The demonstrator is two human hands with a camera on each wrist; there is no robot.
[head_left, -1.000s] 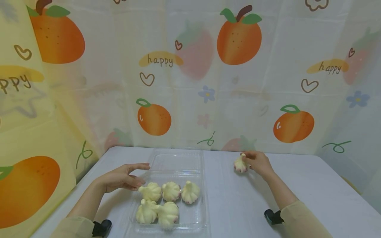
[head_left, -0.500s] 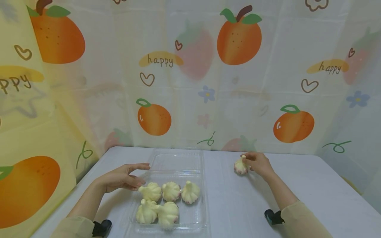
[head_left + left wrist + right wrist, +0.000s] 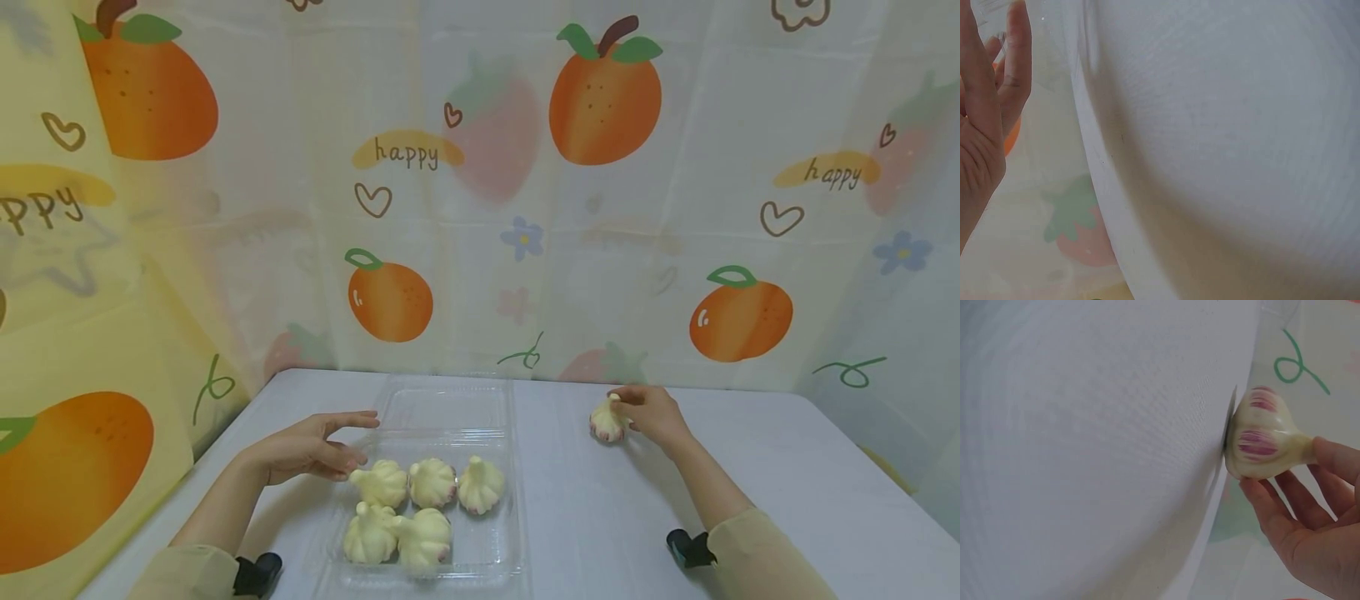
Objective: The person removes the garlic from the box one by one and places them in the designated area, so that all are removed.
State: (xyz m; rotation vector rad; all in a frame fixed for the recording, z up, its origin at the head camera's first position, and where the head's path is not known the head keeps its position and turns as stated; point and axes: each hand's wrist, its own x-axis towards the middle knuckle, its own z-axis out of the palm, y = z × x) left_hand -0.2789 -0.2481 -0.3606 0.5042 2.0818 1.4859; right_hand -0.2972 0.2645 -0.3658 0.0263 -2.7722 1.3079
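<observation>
My right hand (image 3: 655,415) holds a garlic bulb (image 3: 607,421) by its stem near the table's back edge. In the right wrist view the bulb (image 3: 1262,434) shows purple streaks, with the thumb on the stem and fingers along its side; its base is at the tabletop. At the left, my left hand (image 3: 306,450) has its fingers extended beside a clear plastic box (image 3: 483,557), holding nothing. Several pale garlic bulbs lie inside the box, in two rows; one (image 3: 380,483) is nearest the left fingertips. The left wrist view shows part of the left hand (image 3: 988,94).
The box's clear lid (image 3: 448,408) lies folded back on the white table (image 3: 585,533). Behind the table hangs a fruit-print curtain (image 3: 622,292), and a yellow one (image 3: 75,333) is at the left.
The right hand and its garlic bulb look slightly lower in the head view than a second ago. The left hand and the boxed bulbs hold their places.
</observation>
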